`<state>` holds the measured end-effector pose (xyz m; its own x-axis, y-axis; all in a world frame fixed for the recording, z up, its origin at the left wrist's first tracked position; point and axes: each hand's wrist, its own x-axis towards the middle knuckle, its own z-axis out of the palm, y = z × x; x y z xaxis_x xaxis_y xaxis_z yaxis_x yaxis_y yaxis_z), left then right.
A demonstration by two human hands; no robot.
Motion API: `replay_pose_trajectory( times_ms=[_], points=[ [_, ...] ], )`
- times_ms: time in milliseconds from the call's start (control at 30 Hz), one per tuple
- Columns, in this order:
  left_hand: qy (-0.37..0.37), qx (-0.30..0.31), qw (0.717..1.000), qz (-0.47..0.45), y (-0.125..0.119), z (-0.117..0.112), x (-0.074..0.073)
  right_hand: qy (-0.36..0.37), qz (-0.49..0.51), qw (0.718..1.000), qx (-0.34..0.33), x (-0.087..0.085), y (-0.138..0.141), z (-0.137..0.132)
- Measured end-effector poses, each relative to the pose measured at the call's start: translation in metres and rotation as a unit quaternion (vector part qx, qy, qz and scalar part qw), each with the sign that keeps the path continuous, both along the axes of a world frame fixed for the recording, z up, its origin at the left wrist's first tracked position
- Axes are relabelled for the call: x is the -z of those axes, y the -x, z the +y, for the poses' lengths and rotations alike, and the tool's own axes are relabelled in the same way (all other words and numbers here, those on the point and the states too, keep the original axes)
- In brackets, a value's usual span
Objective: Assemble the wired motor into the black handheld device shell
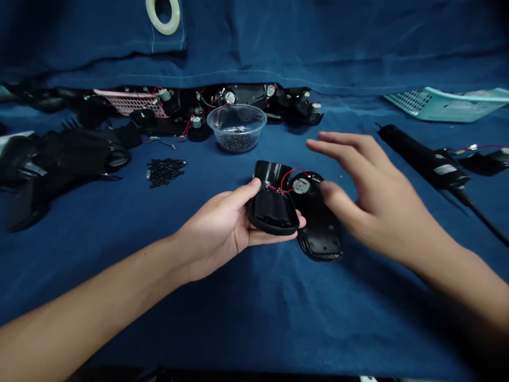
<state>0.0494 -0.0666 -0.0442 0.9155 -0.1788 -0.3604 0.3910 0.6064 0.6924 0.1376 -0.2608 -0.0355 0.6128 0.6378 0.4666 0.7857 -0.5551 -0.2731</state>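
My left hand (pixel 230 228) grips a black plastic housing shell (pixel 273 209), hollow side up, thumb on its left rim and fingers beneath. Red wires (pixel 292 172) run from this shell to a round silver motor (pixel 301 185). That motor sits in a second black housing half (pixel 321 231), which lies just right of the first and partly behind it. Over the second half's upper right side hovers my right hand (pixel 369 185), its fingers spread with nothing in them. Whether its thumb touches that half, I cannot tell.
A clear plastic bowl (pixel 237 122) of small dark screws stands behind my hands. Left of it lies a pile of small black parts (pixel 165 171). Motor assemblies and a pink basket (pixel 131 103) line the back. On the right are a corded black electric screwdriver (pixel 421 156) and a turquoise basket (pixel 449 106).
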Motion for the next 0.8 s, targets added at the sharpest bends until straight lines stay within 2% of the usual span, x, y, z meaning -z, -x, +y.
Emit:
replay_pose_trajectory(
  times_ms=[33,67,100,167,300,467,633,800],
  points=[
    [0.006,-0.012,1.0,0.0,0.001,0.0,0.0,-0.019,-0.015,0.997,-0.079,-0.002,0.005,0.0],
    [0.01,-0.019,1.0,-0.002,0.001,0.0,0.0,-0.007,-0.019,0.991,-0.131,-0.004,0.009,0.001],
    [0.013,-0.021,1.0,-0.005,0.001,0.0,0.0,0.005,-0.02,0.986,-0.166,-0.005,0.012,0.002],
    [0.013,-0.003,1.0,-0.012,0.002,0.002,0.001,0.022,-0.051,0.98,-0.193,-0.003,0.016,0.003],
    [-0.03,0.056,0.998,0.002,0.0,0.005,0.003,-0.001,-0.087,0.984,-0.154,0.005,0.013,0.003],
    [-0.109,0.041,0.993,0.03,-0.001,0.006,0.004,-0.029,-0.07,0.989,-0.129,0.003,0.008,0.0],
    [-0.106,0.048,0.993,0.023,-0.001,0.007,0.005,-0.034,-0.062,0.985,-0.16,0.001,0.008,-0.002],
    [-0.109,0.048,0.992,0.034,-0.001,0.007,0.005,-0.043,-0.047,0.988,-0.143,0.001,0.007,-0.002]
  ],
)
